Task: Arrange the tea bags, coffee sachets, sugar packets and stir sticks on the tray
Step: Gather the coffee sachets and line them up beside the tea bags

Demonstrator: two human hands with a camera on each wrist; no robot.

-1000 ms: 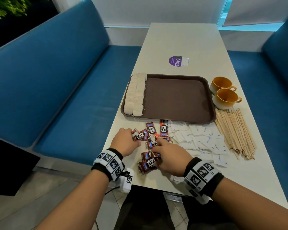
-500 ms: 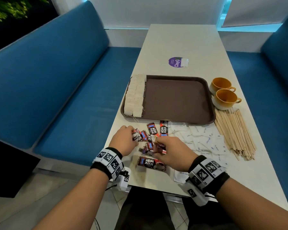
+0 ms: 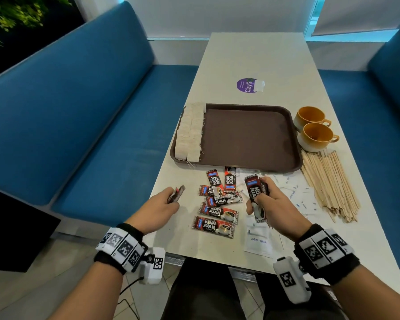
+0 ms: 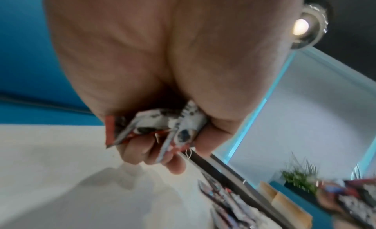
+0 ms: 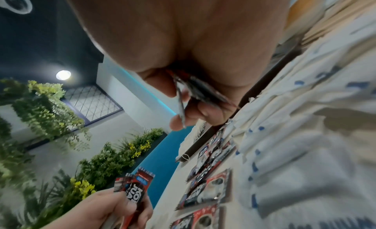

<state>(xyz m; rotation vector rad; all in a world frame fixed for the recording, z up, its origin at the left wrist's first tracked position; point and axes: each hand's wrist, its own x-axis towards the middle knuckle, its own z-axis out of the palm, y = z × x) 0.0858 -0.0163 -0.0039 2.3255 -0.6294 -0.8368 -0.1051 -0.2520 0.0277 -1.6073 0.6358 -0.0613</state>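
A brown tray (image 3: 247, 137) lies mid-table with a row of white tea bags (image 3: 191, 132) along its left side. Several red-and-black coffee sachets (image 3: 217, 204) are scattered on the table in front of it. My left hand (image 3: 164, 204) is raised at the table's left edge and grips a few coffee sachets (image 4: 160, 128). My right hand (image 3: 268, 204) is lifted above the white sugar packets (image 3: 293, 195) and holds a small stack of coffee sachets (image 3: 255, 192). Wooden stir sticks (image 3: 330, 183) lie in a heap on the right.
Two orange cups (image 3: 314, 130) stand right of the tray, just behind the stir sticks. A purple sticker (image 3: 248, 85) is farther up the table. Blue benches (image 3: 79, 112) flank both sides. One sugar packet (image 3: 259, 241) lies near the front edge.
Both hands have lifted off the pile with sachets gathered in them. The left moved out to the left, the right rose and shifted right; fewer sachets lie on the table.
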